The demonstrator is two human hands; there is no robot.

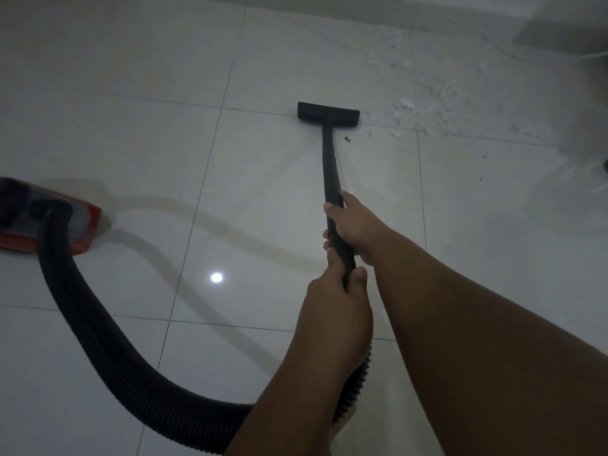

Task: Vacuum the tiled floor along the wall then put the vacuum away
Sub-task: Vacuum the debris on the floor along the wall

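Both the left hand [332,291] and right hand [353,225] wrap tightly around the black wand [330,169], white debris [424,106] lying beyond them

There was one red vacuum [46,222] at the left, with one ribbed hose [108,340], one black wand [332,179] and one floor head [328,112]. Two hands, left hand [335,291] and right hand [353,225], were there. One patch of white crumbs [427,103] lay far right.
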